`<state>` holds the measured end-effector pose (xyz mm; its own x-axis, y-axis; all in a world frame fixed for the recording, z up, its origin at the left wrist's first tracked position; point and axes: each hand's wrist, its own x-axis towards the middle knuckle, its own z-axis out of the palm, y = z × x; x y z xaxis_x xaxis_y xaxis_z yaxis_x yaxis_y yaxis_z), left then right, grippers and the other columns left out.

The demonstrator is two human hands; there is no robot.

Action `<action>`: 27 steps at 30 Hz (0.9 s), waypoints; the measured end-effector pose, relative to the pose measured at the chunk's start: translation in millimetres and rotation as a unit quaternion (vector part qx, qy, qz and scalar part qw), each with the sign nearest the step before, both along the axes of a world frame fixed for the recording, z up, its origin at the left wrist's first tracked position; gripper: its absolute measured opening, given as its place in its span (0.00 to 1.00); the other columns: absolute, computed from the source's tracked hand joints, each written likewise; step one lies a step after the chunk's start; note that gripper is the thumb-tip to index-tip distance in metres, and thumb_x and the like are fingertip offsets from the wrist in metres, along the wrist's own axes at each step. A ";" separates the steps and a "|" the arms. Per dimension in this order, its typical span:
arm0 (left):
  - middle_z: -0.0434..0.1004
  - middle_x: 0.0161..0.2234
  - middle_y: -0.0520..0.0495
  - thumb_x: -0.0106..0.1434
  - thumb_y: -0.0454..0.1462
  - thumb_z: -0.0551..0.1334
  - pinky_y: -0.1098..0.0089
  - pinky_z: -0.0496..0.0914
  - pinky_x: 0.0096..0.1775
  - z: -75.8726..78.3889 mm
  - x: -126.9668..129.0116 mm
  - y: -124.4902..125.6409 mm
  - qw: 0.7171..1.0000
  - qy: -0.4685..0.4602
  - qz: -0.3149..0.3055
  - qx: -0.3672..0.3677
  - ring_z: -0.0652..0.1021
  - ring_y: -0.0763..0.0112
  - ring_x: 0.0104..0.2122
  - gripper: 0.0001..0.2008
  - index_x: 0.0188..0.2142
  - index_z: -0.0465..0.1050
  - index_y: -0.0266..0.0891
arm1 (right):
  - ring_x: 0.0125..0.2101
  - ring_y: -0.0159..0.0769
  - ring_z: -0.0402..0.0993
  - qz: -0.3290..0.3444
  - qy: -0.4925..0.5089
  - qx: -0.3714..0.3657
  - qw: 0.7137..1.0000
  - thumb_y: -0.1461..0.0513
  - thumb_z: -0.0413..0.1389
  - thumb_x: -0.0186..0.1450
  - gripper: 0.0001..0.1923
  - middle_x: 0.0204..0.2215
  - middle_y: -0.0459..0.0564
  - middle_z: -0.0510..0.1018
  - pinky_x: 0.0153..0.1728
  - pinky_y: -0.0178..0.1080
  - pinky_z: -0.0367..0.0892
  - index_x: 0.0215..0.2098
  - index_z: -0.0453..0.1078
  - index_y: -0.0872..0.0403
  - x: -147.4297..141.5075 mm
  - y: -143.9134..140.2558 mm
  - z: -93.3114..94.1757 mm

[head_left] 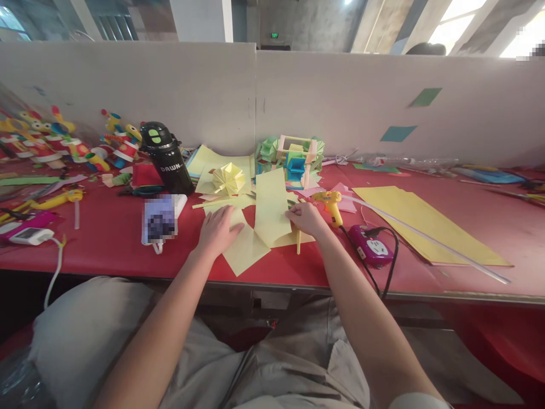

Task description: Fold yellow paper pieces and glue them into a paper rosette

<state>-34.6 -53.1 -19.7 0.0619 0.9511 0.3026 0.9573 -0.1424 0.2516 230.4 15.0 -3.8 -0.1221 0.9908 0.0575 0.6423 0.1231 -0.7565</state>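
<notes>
Pale yellow sheet, one, between two bare hands, overlapping other yellow paper on the red table; whether it lies flat or is lifted, cannot tell. Clock centred on it, 12 toward the partition.

Left hand, at 8: palm down on one lower sheet, four fingers close side by side, thumb spread away. Right hand, at 3: fingers curled, thumb and forefinger pinched on the pale sheet's right edge.

Between 4 and 5: one thin paper stick. At 10: one folded yellow rosette, one black thermos farther out. At 1: one blue folded piece in a paper frame.

Glue guns, two: one at 3, just beyond the right hand; one far at 9. Purple socket blocks, two: one at 4, one far at 9. One phone, screen pixelated, at 9. One clear rod across the large yellow sheets, at 3. Two coloured slips on the partition at 2: green, blue.
</notes>
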 end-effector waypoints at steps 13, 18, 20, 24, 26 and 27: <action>0.64 0.64 0.35 0.66 0.43 0.61 0.47 0.58 0.63 3.0 0.9 -1.2 0.999 -0.014 0.022 0.032 0.65 0.47 0.64 0.32 0.65 0.52 0.40 | 0.28 0.41 0.75 -0.050 -0.063 0.018 0.997 0.60 0.57 0.62 0.07 0.25 0.51 0.79 0.30 0.40 0.66 0.28 0.73 0.54 1.0 -0.2 1.4; 0.64 0.64 0.37 0.65 0.39 0.61 0.52 0.60 0.63 4.9 1.8 -3.5 0.997 -0.004 0.000 0.075 0.66 0.51 0.63 0.27 0.62 0.58 0.40 | 0.28 0.41 0.75 -0.034 -0.029 0.031 0.999 0.60 0.56 0.62 0.08 0.23 0.50 0.79 0.30 0.40 0.66 0.27 0.71 0.53 -1.4 -1.3 2.9; 0.67 0.62 0.39 0.66 0.38 0.60 0.55 0.62 0.62 7.1 3.3 -5.1 0.995 -0.002 -0.021 0.094 0.67 0.53 0.62 0.21 0.58 0.63 0.40 | 0.27 0.41 0.76 -0.031 -0.010 0.034 0.999 0.58 0.56 0.64 0.11 0.22 0.50 0.79 0.29 0.39 0.66 0.25 0.70 0.53 -3.1 -2.9 5.1; 0.71 0.59 0.41 0.65 0.46 0.60 0.54 0.64 0.60 11.1 6.9 -8.6 0.995 0.003 -0.067 0.070 0.70 0.52 0.60 0.17 0.50 0.72 0.42 | 0.21 0.37 0.72 -0.013 0.052 0.007 0.999 0.44 0.53 0.65 0.26 0.17 0.51 0.77 0.26 0.37 0.66 0.21 0.68 0.53 -6.9 -8.9 11.4; 0.70 0.60 0.42 0.63 0.50 0.62 0.52 0.64 0.60 11.7 8.4 -9.8 0.996 0.013 -0.084 0.037 0.70 0.50 0.59 0.20 0.50 0.73 0.43 | 0.17 0.33 0.68 0.008 0.092 -0.033 0.995 0.38 0.51 0.64 0.31 0.15 0.52 0.76 0.24 0.36 0.65 0.19 0.68 0.54 -8.8 -12.7 15.0; 0.69 0.61 0.42 0.62 0.51 0.62 0.51 0.64 0.60 11.7 9.0 -10.1 0.996 0.015 -0.089 0.024 0.70 0.49 0.60 0.22 0.51 0.73 0.43 | 0.16 0.32 0.66 0.020 0.107 -0.051 0.993 0.37 0.51 0.63 0.32 0.15 0.52 0.75 0.23 0.36 0.65 0.19 0.68 0.54 -9.8 -14.8 16.9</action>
